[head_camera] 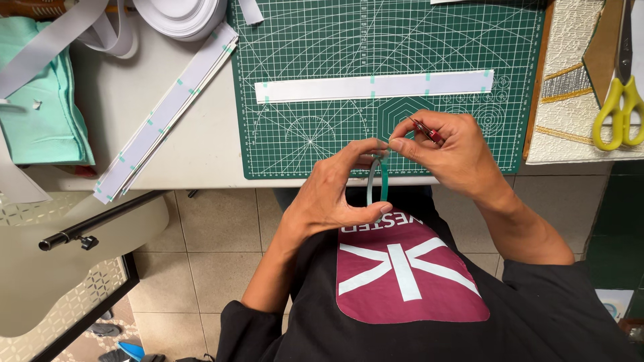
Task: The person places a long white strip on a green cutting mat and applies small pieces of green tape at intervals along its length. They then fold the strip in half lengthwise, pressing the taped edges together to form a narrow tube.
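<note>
My left hand [335, 191] holds a thin roll of green tape [384, 184] upright at the table's front edge. My right hand [446, 151] pinches the loose tape end at the top of the roll and also grips a small red-handled tool [429, 132], probably a snipper. Both hands meet over the lower edge of the green cutting mat [302, 147]. A long white strip [373, 86] with small green tape tabs lies flat across the middle of the mat.
A stack of similar white strips [164, 110] lies diagonally left of the mat. Mint fabric [37, 114] and white ribbon rolls [178, 15] sit at the far left. Yellow-handled scissors [620, 100] rest on patterned fabric at right. A black rod [100, 221] sticks out below the table.
</note>
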{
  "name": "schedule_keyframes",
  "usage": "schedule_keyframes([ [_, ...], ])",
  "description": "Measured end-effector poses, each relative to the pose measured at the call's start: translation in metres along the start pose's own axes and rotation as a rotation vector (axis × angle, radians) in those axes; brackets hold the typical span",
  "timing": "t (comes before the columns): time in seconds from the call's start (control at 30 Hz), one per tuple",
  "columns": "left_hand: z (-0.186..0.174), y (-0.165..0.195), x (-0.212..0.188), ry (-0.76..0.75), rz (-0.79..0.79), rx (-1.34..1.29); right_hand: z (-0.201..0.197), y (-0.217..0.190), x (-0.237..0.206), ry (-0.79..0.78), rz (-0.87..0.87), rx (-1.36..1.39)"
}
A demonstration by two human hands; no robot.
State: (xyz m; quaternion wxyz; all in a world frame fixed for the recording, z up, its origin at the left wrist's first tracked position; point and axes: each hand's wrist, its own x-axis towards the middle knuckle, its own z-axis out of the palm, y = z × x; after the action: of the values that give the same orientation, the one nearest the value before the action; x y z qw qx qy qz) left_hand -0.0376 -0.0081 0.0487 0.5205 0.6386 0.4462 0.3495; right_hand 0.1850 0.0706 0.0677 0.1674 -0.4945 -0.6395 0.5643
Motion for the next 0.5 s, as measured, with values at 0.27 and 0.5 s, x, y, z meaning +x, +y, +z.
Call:
schedule_keyframes([
  [0.27,0.0010,-0.0044,-0.0027,-0.023,-0.072,-0.034,0.0010,0.0003,0.0010,-0.008,-0.011,-0.004],
  [0.5,0.0023,-0.0095,-0.0046,-0.028,-0.065,-0.040,0.0018,0.0048,0.0022,0.010,-0.070,-0.053],
])
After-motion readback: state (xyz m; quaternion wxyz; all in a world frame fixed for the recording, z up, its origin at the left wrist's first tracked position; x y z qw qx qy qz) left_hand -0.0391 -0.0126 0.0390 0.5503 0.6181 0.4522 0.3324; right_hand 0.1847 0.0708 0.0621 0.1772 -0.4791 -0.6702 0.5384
